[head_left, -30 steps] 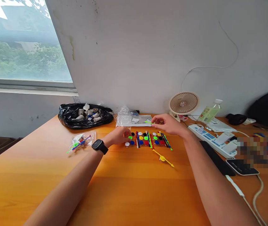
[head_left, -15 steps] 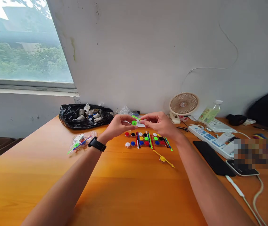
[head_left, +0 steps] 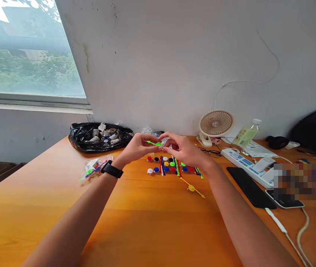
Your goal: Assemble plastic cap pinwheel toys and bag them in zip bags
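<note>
Green stick and disc being pinched between left hand and right hand, raised above far rows of coloured discs on table, apparently joining them.

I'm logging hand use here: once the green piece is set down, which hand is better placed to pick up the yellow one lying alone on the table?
Probably the right hand. The yellow piece lies under the right forearm, nearer than the rows of coloured pieces. The left hand would have to cross over.
</note>
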Action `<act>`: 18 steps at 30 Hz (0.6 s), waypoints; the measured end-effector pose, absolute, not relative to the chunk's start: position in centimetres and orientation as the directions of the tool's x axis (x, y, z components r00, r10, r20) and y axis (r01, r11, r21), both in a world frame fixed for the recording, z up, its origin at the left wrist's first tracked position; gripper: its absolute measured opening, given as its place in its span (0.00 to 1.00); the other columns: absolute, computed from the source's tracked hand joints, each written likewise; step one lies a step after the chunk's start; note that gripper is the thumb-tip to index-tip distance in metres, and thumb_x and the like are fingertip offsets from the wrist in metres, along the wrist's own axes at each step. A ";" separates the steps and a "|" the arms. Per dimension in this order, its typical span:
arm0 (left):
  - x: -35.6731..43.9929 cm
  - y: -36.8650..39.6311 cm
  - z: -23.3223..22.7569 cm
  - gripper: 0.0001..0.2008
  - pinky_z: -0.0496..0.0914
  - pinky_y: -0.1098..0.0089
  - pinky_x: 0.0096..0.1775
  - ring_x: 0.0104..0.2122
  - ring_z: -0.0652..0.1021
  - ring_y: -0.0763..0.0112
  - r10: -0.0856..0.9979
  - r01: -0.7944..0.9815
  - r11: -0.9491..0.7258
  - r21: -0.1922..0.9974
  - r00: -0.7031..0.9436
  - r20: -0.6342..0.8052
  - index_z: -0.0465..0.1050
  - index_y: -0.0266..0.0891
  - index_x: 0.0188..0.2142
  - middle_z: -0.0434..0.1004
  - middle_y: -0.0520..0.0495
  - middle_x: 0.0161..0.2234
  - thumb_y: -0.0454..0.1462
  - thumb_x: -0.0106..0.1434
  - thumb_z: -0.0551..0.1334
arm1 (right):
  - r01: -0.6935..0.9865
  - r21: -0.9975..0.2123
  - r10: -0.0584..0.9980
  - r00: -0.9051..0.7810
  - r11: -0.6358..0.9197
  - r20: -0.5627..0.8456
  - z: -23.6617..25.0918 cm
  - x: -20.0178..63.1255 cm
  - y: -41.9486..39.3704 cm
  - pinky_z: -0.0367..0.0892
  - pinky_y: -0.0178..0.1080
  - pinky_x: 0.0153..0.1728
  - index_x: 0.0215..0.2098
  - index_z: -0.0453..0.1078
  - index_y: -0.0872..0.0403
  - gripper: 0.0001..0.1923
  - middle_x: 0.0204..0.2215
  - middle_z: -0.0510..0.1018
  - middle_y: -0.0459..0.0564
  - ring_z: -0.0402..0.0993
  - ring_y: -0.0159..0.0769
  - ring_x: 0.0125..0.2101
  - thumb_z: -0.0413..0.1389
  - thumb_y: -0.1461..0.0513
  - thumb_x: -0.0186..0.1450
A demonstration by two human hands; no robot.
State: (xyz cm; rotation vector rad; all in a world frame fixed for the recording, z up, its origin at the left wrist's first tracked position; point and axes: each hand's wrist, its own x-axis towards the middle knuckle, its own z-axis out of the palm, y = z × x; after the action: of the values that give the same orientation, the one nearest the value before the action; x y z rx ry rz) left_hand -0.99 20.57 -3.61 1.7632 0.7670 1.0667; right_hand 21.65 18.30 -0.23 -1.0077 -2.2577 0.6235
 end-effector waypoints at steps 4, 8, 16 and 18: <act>-0.7 20.7 -3.6 0.18 0.79 0.67 0.39 0.39 0.85 0.60 0.788 0.094 -0.526 0.845 0.426 0.444 0.84 0.34 0.43 0.86 0.39 0.41 0.46 0.61 0.74 | 0.587 -0.539 0.794 -0.503 0.604 0.343 0.2 21.7 18.1 0.59 0.37 0.29 0.53 0.71 0.46 0.12 0.35 0.81 0.45 0.66 0.32 0.26 0.57 0.57 0.72; -0.3 20.5 -3.7 0.15 0.79 0.65 0.45 0.39 0.84 0.63 0.736 0.120 -0.632 0.766 0.402 0.544 0.84 0.36 0.42 0.86 0.42 0.39 0.46 0.63 0.72 | 0.653 -0.462 0.798 -0.449 0.600 0.402 0.6 21.7 17.9 0.55 0.37 0.28 0.44 0.73 0.49 0.07 0.33 0.79 0.45 0.63 0.31 0.24 0.57 0.56 0.71; 0.1 20.4 -3.8 0.13 0.78 0.67 0.41 0.35 0.82 0.65 0.725 0.210 -0.679 0.704 0.348 0.595 0.82 0.36 0.36 0.85 0.43 0.35 0.45 0.63 0.73 | 0.594 -0.497 0.774 -0.489 0.633 0.401 0.6 21.8 18.1 0.55 0.37 0.27 0.39 0.73 0.50 0.08 0.26 0.72 0.43 0.62 0.32 0.25 0.54 0.58 0.72; 0.0 20.4 -3.6 0.13 0.78 0.65 0.45 0.38 0.83 0.64 0.737 0.126 -0.640 0.758 0.381 0.559 0.82 0.35 0.39 0.85 0.42 0.38 0.44 0.63 0.73 | 0.568 -0.518 0.768 -0.493 0.640 0.408 0.5 21.9 18.2 0.56 0.37 0.28 0.40 0.73 0.51 0.08 0.28 0.73 0.44 0.63 0.32 0.26 0.54 0.58 0.72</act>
State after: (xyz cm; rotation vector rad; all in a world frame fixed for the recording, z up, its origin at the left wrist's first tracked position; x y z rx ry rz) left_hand -0.04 20.40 -3.62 2.0201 0.7387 1.2631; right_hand 21.94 18.23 0.51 -1.0368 -2.2387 0.4210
